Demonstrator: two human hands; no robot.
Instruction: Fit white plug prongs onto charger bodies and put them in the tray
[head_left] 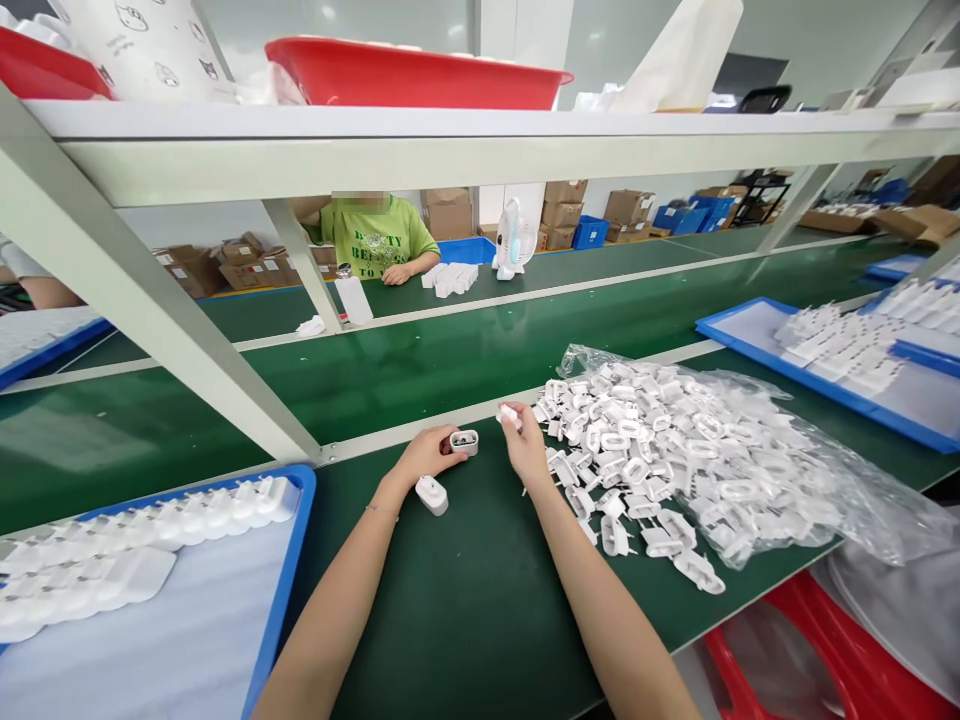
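My left hand (426,455) is closed around a small white plastic shell (464,442) with an oval opening that faces right. A second white shell (432,495) lies on the green table just below that hand. My right hand (523,446) pinches a small white plastic part (508,414) between its fingertips, next to the left edge of a big pile of white plug parts (660,460). The pile is spread over a clear plastic bag (795,470).
A blue tray (289,570) at my left holds rows of white shells. More blue trays (832,385) with white parts lie at the right. A slanted shelf post (150,300) crosses ahead. Across the green belt (450,350) sits a person in a green shirt (373,240). Red bins (412,72) stand on the shelf.
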